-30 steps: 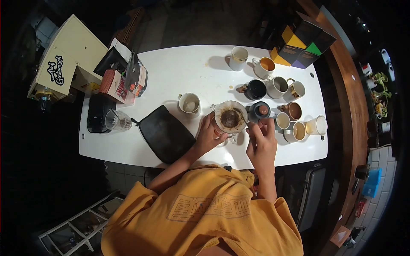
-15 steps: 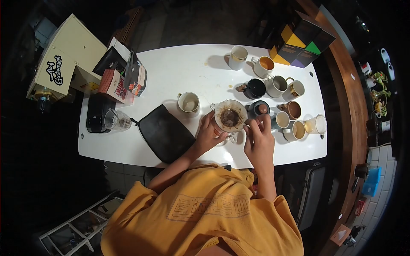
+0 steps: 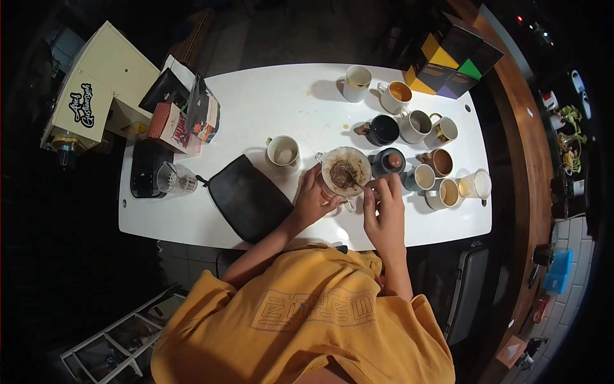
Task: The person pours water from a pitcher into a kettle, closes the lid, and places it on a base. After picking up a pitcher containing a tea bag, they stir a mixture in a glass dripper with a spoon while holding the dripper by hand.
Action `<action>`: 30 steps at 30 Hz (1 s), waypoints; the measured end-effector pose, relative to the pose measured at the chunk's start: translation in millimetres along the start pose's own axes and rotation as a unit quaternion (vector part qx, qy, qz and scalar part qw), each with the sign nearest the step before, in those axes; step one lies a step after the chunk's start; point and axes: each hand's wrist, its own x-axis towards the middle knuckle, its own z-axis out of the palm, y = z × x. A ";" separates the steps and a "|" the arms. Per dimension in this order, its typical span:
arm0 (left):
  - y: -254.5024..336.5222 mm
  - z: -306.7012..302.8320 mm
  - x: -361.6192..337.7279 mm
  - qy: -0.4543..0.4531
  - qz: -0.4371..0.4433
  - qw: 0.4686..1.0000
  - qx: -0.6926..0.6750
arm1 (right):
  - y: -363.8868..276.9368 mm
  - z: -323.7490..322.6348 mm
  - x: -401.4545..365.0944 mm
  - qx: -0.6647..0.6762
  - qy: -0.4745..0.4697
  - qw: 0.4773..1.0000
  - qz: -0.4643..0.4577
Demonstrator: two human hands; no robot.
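A coffee dripper (image 3: 327,160) lined with a paper filter stands near the table's front, with wet brown grounds (image 3: 341,173) inside. My left hand (image 3: 312,203) wraps round its left and near side, at the dripper or the glass vessel under it; the exact contact is hidden. From the right, my right hand (image 3: 386,211) pinches a thin spoon (image 3: 360,186) whose far end is in the grounds. A white mug (image 3: 283,152) is just left of the dripper, and a dark canister (image 3: 387,162) with a brown knob is close on its right.
Several mugs, including a black mug (image 3: 384,130), crowd the right side of the white table (image 3: 256,96). A flat black pouch (image 3: 248,198) lies left of my hand. Farther left are a plastic cup (image 3: 177,178), coffee bags (image 3: 206,112) and a cream grinder (image 3: 96,89).
My right hand has shifted slightly left and down, moving the spoon within the grounds. The grounds look more spread and stirred. My left hand stays in place.
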 end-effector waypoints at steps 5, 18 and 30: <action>0.9 0.3 -0.3 0.000 0.000 1.000 0.002 | 5.9 -2.7 1.6 0.070 0.022 0.997 0.023; 1.2 0.9 -0.7 0.010 -0.001 1.000 -0.012 | 5.3 -12.9 -0.3 0.054 0.044 0.996 -0.047; 4.0 -1.9 -0.3 0.011 0.010 1.000 -0.013 | 7.5 -6.2 -1.6 0.044 0.018 0.998 -0.035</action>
